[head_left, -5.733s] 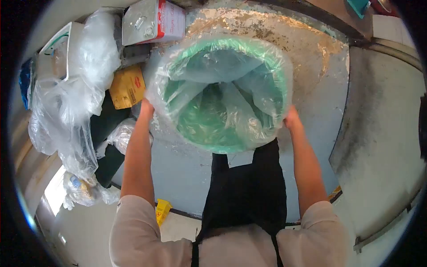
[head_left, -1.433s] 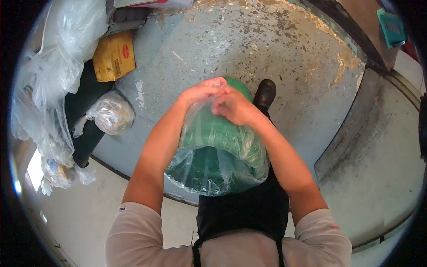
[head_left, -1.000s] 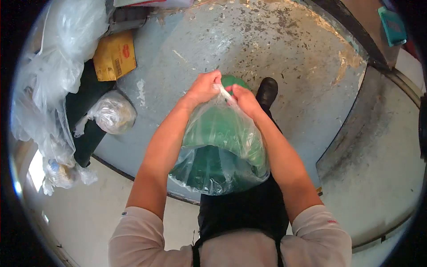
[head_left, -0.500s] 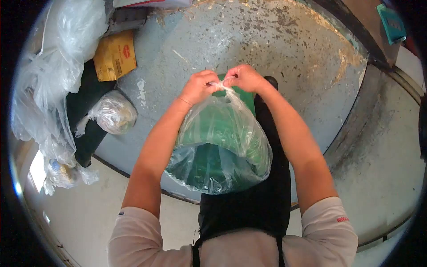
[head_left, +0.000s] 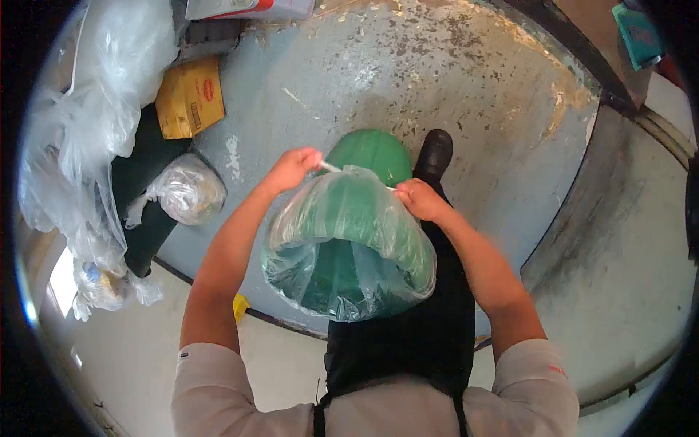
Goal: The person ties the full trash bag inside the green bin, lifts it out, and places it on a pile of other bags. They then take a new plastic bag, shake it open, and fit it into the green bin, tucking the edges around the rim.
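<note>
A green bin (head_left: 368,149) lies tilted, its mouth facing my body, with a clear plastic bag (head_left: 342,207) lining it and folded over its rim. My left hand (head_left: 297,166) is closed on a gathered edge of the bag at the bin's upper left side. On the right side, my right hand (head_left: 421,198) pinches the bag's edge too. Between the hands the edge stretches across the outside of the bin.
At the left hang large clear plastic bags (head_left: 116,73). Near them are a yellow-brown cardboard box (head_left: 191,98) and a knotted, filled plastic bag (head_left: 191,189). A black shoe (head_left: 435,151) stands right of the bin. A teal object (head_left: 638,36) is at the upper right.
My hands have moved apart and down from where they met above the bin. The bag's twisted edge is now spread between them, and more of the bin's far end shows.
</note>
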Demonstrator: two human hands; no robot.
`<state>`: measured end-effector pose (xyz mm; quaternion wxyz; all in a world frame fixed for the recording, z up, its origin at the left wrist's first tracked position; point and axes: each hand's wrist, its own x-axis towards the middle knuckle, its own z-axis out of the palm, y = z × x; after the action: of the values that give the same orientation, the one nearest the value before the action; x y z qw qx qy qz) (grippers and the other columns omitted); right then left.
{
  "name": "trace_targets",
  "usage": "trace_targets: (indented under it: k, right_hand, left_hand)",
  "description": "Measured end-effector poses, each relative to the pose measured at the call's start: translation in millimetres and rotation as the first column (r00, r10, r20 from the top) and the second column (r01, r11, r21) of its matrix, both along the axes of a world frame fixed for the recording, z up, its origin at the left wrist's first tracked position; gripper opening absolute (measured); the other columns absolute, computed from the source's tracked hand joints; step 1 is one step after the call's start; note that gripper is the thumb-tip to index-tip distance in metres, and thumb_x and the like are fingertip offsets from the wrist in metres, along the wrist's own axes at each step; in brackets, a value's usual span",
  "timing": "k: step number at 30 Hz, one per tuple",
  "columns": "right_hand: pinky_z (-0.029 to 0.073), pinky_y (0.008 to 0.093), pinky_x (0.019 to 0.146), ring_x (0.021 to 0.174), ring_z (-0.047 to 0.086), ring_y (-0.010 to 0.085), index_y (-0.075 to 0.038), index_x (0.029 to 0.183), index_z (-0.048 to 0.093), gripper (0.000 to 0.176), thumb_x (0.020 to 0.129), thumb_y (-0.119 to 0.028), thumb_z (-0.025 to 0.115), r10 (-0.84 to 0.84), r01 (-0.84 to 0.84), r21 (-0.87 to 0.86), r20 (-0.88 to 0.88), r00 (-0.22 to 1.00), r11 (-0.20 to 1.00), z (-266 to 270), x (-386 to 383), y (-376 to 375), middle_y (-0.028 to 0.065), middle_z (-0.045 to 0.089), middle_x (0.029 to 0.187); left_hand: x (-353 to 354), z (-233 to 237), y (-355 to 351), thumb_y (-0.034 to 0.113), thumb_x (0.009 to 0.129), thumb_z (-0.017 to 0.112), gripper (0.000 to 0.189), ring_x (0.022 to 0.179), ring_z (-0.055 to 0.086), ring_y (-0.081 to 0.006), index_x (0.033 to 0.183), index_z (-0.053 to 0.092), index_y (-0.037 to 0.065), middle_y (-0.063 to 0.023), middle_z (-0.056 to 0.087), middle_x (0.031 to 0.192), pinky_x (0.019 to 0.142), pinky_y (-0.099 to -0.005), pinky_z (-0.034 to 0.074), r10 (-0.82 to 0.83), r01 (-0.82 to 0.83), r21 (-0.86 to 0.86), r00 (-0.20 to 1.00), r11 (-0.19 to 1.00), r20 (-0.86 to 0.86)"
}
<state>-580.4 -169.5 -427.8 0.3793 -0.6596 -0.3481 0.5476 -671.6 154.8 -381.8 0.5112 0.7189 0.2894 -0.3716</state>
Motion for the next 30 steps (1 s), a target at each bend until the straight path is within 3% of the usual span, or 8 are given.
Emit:
trace_targets:
  k: [6, 10, 13, 16, 18, 24, 28, 30]
  right_hand:
    - [0.046, 0.0419, 0.066, 0.07, 0.058, 0.0329, -0.002, 0.086, 0.059, 0.026, 0.09, -0.027, 0.055, -0.076, 0.068, -0.083, -0.101, 0.992, 0.994, -7, 1, 0, 0.0179, 0.06, 0.077]
    - [0.046, 0.0351, 0.061, 0.06, 0.055, 0.0197, -0.003, 0.082, 0.059, 0.024, 0.089, -0.025, 0.059, -0.316, 0.223, -0.286, -0.335, 0.888, 0.932, -9, 56, 23, 0.0118, 0.059, 0.067]
    - [0.045, 0.0284, 0.059, 0.058, 0.05, 0.011, -0.005, 0.082, 0.06, 0.024, 0.088, -0.028, 0.062, -0.209, 0.19, -0.148, -0.123, 0.97, 0.971, 27, 85, 94, 0.0043, 0.057, 0.064]
    - [0.044, 0.026, 0.061, 0.062, 0.049, 0.0087, -0.005, 0.084, 0.061, 0.023, 0.087, -0.028, 0.064, -0.38, 0.347, -0.189, -0.182, 0.907, 0.919, 44, 84, 119, 0.0014, 0.057, 0.068]
    - [0.045, 0.026, 0.063, 0.066, 0.05, 0.0089, -0.004, 0.087, 0.062, 0.023, 0.086, -0.027, 0.066, -0.741, 0.665, -0.349, -0.444, 0.504, 0.661, 40, 72, 107, 0.0009, 0.059, 0.072]
    - [0.046, 0.0267, 0.07, 0.078, 0.055, 0.0088, -0.002, 0.095, 0.063, 0.012, 0.087, -0.011, 0.064, -0.524, 0.466, -0.243, -0.324, 0.787, 0.851, 23, 26, 83, 0.001, 0.064, 0.086]
    - [0.045, 0.0267, 0.075, 0.082, 0.054, 0.0093, -0.003, 0.092, 0.065, 0.007, 0.087, -0.007, 0.063, -0.679, 0.706, -0.279, -0.629, 0.378, 0.651, 30, 20, 91, 0.0022, 0.06, 0.098]
    - [0.046, 0.0303, 0.076, 0.087, 0.057, 0.0155, -0.004, 0.09, 0.065, 0.006, 0.084, -0.006, 0.064, -0.59, 0.579, -0.174, -0.435, 0.681, 0.797, 30, 16, 80, 0.0052, 0.059, 0.096]
  left_hand:
    - [55, -33, -61, 0.041, 0.097, 0.046, 0.036, 0.085, 0.056, -0.0197, 0.098, 0.052, 0.005, -0.0074, 0.063, 0.09, 0.077, -0.0372, 0.047, 0.459, -0.547, -0.491, 0.837, 0.678, -0.299]
    - [59, -25, -79, 0.039, 0.097, 0.045, 0.041, 0.092, 0.056, -0.0213, 0.113, 0.049, 0.002, -0.0122, 0.058, 0.101, 0.08, -0.0381, 0.046, -0.06, 0.018, -0.238, 0.984, 0.971, -0.169]
    - [57, -29, -91, 0.039, 0.096, 0.045, 0.041, 0.087, 0.055, -0.0221, 0.12, 0.05, 0.006, -0.0087, 0.055, 0.099, 0.078, -0.0383, 0.046, -0.311, 0.412, -0.272, 0.885, 0.87, 0.346]
    - [49, -43, -87, 0.047, 0.097, 0.04, 0.048, 0.082, 0.051, -0.0166, 0.125, 0.051, 0.01, -0.0048, 0.054, 0.095, 0.074, -0.0341, 0.046, -0.11, 0.096, -0.392, 0.994, 0.915, -0.012]
    - [51, -32, -78, 0.051, 0.097, 0.038, 0.051, 0.08, 0.051, -0.0133, 0.128, 0.051, 0.012, -0.0028, 0.056, 0.094, 0.071, -0.0309, 0.046, 0.1, -0.191, -0.431, 0.969, 0.882, -0.225]
    - [59, -11, -73, 0.057, 0.095, 0.036, 0.054, 0.068, 0.049, -0.0053, 0.13, 0.05, 0.018, 0.0046, 0.056, 0.084, 0.057, -0.0215, 0.04, 0.244, -0.378, -0.49, 0.917, 0.785, -0.315]
    - [50, -22, -59, 0.044, 0.093, 0.052, 0.046, 0.068, 0.049, -0.0071, 0.129, 0.049, 0.015, 0.0036, 0.056, 0.079, 0.06, -0.0237, 0.043, 0.247, -0.429, -0.623, 0.899, 0.654, -0.361]
    - [51, -19, -57, 0.03, 0.088, 0.062, 0.047, 0.069, 0.051, -0.0084, 0.129, 0.047, 0.012, 0.0027, 0.057, 0.078, 0.063, -0.0251, 0.044, 0.286, -0.452, -0.638, 0.891, 0.624, -0.351]
